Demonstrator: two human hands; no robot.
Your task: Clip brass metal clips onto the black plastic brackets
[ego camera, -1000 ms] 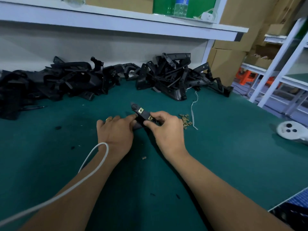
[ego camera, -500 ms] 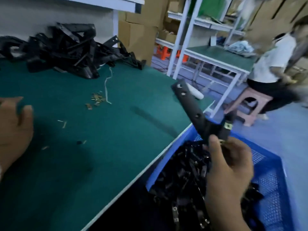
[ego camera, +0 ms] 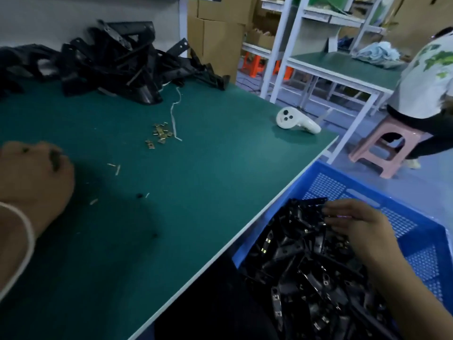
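Brackets (ego camera: pixel 306 261) with clips already on fill the blue crate (ego camera: pixel 416 231) just off the desk's (ego camera: pixel 196 192) near right edge. The right hand (ego camera: pixel 360 227) lies spread on top of that heap, fingers relaxed, holding nothing that I can make out. The left hand (ego camera: pixel 34 177) rests loosely curled on the desk at the left, seemingly empty. Unclipped brackets (ego camera: pixel 110 60) wait in the far pile, loose brass clips (ego camera: pixel 159 136) nearer. A good next move: lift the right hand straight out without snagging parts, then take one bracket from the far pile.
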